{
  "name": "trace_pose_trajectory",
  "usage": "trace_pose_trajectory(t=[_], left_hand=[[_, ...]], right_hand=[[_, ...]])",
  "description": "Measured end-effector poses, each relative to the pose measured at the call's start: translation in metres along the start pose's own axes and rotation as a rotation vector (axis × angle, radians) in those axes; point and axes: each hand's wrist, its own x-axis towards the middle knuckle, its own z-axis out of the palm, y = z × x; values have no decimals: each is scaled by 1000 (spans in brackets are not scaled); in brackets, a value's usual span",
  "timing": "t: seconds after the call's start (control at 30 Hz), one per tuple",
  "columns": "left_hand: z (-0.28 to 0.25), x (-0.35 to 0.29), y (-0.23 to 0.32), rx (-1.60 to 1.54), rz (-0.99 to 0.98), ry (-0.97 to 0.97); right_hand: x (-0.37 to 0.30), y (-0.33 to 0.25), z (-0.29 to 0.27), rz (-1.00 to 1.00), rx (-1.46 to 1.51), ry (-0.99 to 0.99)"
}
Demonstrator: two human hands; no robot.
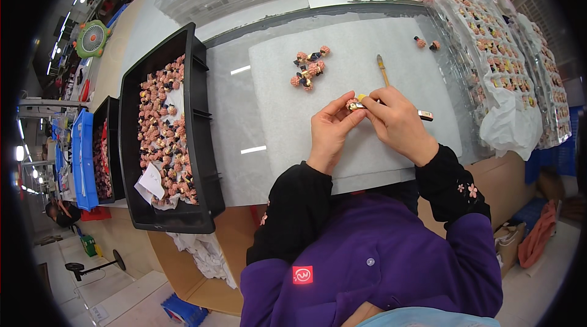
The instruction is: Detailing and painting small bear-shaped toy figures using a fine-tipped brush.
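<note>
Both hands meet over the white foam sheet in the middle of the counter. The left hand is curled, its thumb and forefinger pinched on a small pink bead charm, held just above the sheet. The right hand is closed around a slim tool with a gold-coloured end, whose other end touches the charm.

Farther back on the sheet lies a little cluster of finished pink charms with dark and gold bits, and just to its right a thin wooden stick. Two more charms sit near the far right corner.

On the left stands a black tray heaped with the same pink pieces, with a folded scrap of white paper at its near end. A second black tray is beside it, then a blue bin. On the right, clear blister trays full of charms overlap each other, with white tissue spilling out at the near edge.
</note>
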Motion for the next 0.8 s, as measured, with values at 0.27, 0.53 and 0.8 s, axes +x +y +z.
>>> trace_pose_trajectory(t=[0.27,0.53,0.8], left_hand=[[2,0,2,-15,10,15],[2,0,3,-21,6,39],[1,0,2,-19,15,35]], right_hand=[[1,1,1,-12,11,17],[3,5,0,-51,-53,31],[3,6,2,-78,-132,59]])
